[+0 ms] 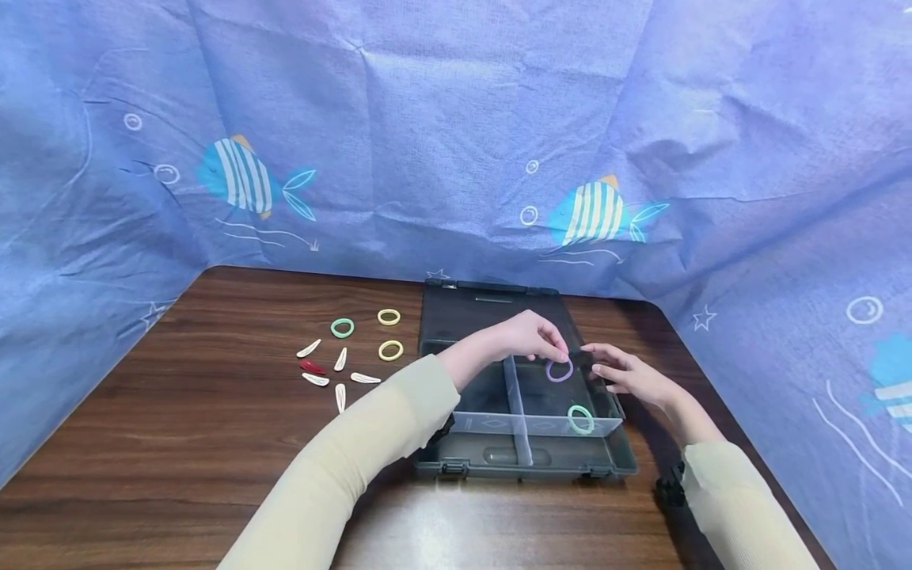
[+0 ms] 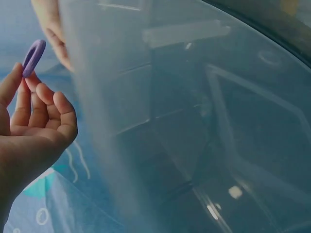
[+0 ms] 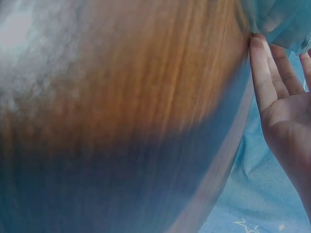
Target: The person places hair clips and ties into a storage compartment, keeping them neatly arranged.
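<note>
My left hand (image 1: 530, 334) pinches a purple hair tie (image 1: 559, 370) between thumb and fingertip, over the right side of an open grey see-through organizer box (image 1: 473, 443). In the left wrist view the hair tie (image 2: 35, 58) stands upright above the thumb, the other fingers loosely bent. My right hand (image 1: 637, 378) is at the box's right side with fingers nearly straight, fingertips right at its edge; the right wrist view shows this hand (image 3: 284, 97) beside the clear wall. A green hair tie (image 1: 580, 419) overlaps the front divider strip on the right.
Left of the box lie two yellow hair ties (image 1: 390, 351), a green hair tie (image 1: 342, 328), several white snap clips (image 1: 366, 378) and a red clip (image 1: 312, 366). The box's lid (image 1: 484, 313) lies folded back. A blue fish-print cloth (image 1: 442, 158) hangs around the wooden table (image 1: 178, 396).
</note>
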A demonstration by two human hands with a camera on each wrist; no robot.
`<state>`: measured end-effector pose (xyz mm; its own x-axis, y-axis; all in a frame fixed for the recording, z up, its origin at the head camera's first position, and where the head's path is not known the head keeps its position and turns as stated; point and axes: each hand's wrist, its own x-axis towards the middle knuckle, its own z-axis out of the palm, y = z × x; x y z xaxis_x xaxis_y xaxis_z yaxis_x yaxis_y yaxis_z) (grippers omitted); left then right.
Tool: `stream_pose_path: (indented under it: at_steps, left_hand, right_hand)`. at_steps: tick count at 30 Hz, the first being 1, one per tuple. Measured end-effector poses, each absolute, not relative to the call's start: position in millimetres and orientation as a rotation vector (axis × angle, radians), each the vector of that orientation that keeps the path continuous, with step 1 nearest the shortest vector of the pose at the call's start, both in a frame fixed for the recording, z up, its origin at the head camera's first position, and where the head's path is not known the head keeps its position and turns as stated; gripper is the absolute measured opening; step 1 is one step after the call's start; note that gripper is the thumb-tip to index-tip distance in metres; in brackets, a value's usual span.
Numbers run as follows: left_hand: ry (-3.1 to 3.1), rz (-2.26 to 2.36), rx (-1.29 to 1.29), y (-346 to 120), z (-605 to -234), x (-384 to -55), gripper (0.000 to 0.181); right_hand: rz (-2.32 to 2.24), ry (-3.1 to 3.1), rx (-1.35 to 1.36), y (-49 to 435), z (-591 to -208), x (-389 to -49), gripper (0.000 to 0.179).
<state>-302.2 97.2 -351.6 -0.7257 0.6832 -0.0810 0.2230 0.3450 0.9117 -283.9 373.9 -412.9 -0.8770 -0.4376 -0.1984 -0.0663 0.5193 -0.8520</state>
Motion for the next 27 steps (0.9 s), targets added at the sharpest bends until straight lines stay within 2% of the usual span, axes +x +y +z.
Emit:
stream_pose_path:
  at_steps: [5, 17, 27]
  left_hand:
    - [2.14, 1.281, 0.843, 100.9, -359.9, -302.6, 0.011]
    - [2.115, 1.03, 1.145, 110.8, -378.7, -302.8, 0.009]
    - [2.262, 0.688, 1.327, 122.2, -387.9, -295.9, 0.006]
  right_hand:
    - [-1.288, 2.379, -0.42, 373.7, -412.4, -284.3, 0.052]
    - [-1.32, 2.365, -0.429, 371.7, -412.7, -285.4, 0.05]
    - [-1.309, 2.36, -0.418, 374.5, -413.7, -284.8, 0.051]
